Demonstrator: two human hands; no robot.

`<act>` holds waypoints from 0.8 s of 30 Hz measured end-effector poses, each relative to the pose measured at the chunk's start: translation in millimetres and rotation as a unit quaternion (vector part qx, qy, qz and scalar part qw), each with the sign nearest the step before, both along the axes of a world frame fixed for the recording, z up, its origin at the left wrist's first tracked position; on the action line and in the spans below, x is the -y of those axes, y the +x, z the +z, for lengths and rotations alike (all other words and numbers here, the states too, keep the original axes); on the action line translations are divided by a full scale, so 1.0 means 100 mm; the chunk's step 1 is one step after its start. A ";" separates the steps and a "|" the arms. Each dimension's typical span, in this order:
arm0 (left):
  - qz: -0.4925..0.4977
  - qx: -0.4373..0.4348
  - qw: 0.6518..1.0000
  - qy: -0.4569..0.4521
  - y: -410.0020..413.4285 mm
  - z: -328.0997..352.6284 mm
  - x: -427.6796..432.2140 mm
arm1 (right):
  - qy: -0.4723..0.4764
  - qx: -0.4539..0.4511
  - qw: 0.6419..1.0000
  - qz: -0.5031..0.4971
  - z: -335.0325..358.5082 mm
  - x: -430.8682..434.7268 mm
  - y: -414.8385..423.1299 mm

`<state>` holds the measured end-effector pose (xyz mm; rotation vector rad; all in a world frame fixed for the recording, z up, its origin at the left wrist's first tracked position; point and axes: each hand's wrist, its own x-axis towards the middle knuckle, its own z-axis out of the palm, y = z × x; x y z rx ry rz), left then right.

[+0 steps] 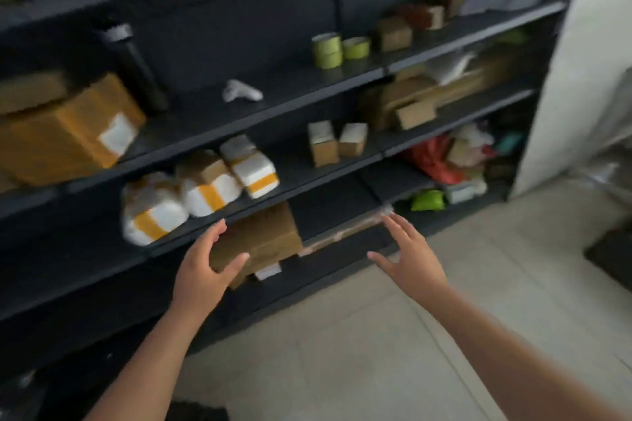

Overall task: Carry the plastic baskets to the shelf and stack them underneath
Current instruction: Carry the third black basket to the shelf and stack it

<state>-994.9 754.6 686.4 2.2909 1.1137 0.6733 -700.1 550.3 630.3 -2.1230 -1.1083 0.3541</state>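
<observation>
The dark metal shelf [307, 85] fills most of the blurred view and runs from upper right to lower left. My left hand [205, 267] is open with curled fingers, in front of a brown cardboard box [270, 239] on the lowest level. My right hand [407, 256] is open, fingers spread, just off the shelf's front edge. Neither hand holds anything. A pale, translucent edge [345, 232] shows low on the shelf between my hands; I cannot tell whether it is a basket. No plastic basket is clearly visible.
White parcels with yellow tape [201, 188], small boxes [337, 142], green tape rolls [328, 49] and a large yellow box [68, 133] sit on the shelves. Pale tiled floor [410, 335] lies in front. A white panel [588, 79] stands at right; a dark mat [612, 253] lies beyond.
</observation>
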 end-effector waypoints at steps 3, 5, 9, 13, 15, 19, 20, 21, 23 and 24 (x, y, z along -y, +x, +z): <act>-0.080 0.002 0.997 -0.011 1.18 -0.07 0.38 | -0.018 -0.011 0.995 -0.095 -0.05 0.95 0.84; -0.132 0.001 0.991 -0.031 1.93 -0.14 0.65 | -0.028 -0.020 0.986 -0.161 -0.05 1.56 1.34; -0.237 0.005 0.969 -0.067 3.24 -0.32 1.19 | -0.025 -0.064 0.952 -0.299 -0.09 2.63 2.03; -0.327 -0.004 0.939 -0.104 4.38 -0.55 1.68 | -0.039 -0.066 0.913 -0.401 -0.18 3.49 2.53; -0.363 -0.019 0.925 -0.112 4.95 -0.67 1.83 | -0.044 -0.065 0.894 -0.441 -0.21 3.80 2.82; -0.415 -0.012 0.902 -0.117 6.10 -0.83 2.07 | -0.046 -0.061 0.862 -0.501 -0.27 4.19 3.44; -0.425 -0.008 0.898 -0.114 6.41 -0.88 2.10 | -0.045 -0.063 0.855 -0.512 -0.30 4.25 3.62; -0.437 -0.005 0.892 -0.114 6.72 -0.92 2.13 | -0.044 -0.066 0.847 -0.525 -0.31 4.29 3.79; -0.457 -0.003 0.879 -0.136 7.35 -0.99 2.19 | -0.039 -0.071 0.828 -0.555 -0.33 4.36 4.13; -0.464 -0.003 0.873 -0.151 7.65 -1.02 2.23 | -0.039 -0.075 0.818 -0.570 -0.33 4.40 4.30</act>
